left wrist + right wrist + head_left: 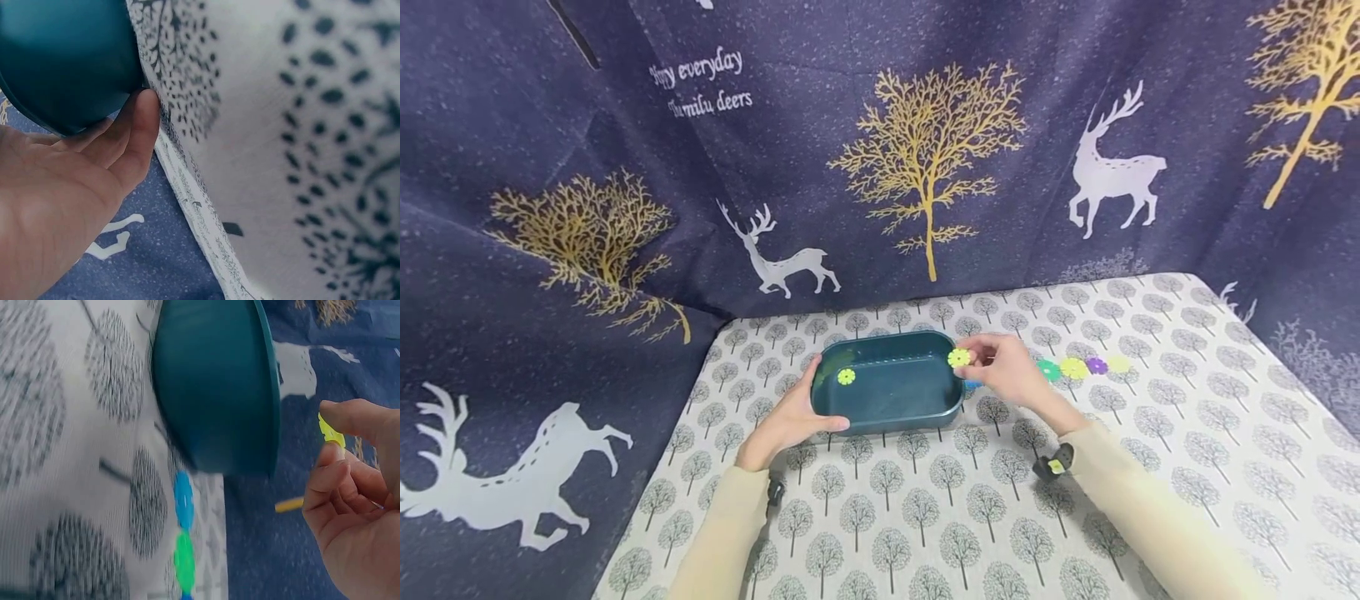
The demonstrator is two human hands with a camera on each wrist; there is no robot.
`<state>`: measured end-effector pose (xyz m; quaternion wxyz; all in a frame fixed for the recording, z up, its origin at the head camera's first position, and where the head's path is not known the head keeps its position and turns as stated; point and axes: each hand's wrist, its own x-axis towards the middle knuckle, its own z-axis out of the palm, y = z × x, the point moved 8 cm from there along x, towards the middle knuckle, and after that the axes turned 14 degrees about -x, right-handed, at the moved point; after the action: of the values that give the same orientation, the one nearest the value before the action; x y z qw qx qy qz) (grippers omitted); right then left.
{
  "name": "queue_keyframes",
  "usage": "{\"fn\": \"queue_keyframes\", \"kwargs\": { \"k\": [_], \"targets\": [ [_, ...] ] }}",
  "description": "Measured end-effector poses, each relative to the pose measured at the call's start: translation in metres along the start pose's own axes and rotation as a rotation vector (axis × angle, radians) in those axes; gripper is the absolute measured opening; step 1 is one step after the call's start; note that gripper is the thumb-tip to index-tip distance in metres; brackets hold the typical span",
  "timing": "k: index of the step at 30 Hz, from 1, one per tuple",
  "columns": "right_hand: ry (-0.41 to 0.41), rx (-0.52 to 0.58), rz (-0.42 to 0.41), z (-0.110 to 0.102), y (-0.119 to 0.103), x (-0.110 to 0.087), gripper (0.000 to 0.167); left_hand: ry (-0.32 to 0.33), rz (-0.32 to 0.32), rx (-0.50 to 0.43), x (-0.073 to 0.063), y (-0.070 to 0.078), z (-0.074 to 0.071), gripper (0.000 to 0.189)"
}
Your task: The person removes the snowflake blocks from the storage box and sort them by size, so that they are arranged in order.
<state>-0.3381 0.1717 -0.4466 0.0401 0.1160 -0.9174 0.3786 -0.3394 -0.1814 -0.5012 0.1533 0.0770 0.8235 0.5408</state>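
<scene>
A dark teal oblong basin stands on the table. My left hand holds its left end, the thumb along the near rim; in the left wrist view the fingers rest against the outer wall. At the right end, my right hand pinches a yellow flower-shaped disc between thumb and fingertips, level with the rim. In the right wrist view this disc shows edge-on, apart from the basin wall. Another yellow flower disc is in the basin's left part.
Right of the basin, a row of flower discs runs outward: blue, green, yellow, purple and pale yellow. The tree-print tablecloth covers the table. A dark blue deer-print curtain hangs behind.
</scene>
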Motion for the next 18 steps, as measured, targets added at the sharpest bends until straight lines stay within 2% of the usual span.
{"fn": "queue_keyframes", "kwargs": {
  "k": [7,18],
  "targets": [
    [0.038,-0.033,0.033,-0.027,0.026,-0.01,0.043,0.005,-0.001,0.006,0.0,-0.002,-0.001,0.145],
    [0.061,-0.112,0.129,-0.069,0.068,-0.031,0.049,-0.004,0.007,-0.012,0.001,-0.002,0.0,0.144]
  ]
}}
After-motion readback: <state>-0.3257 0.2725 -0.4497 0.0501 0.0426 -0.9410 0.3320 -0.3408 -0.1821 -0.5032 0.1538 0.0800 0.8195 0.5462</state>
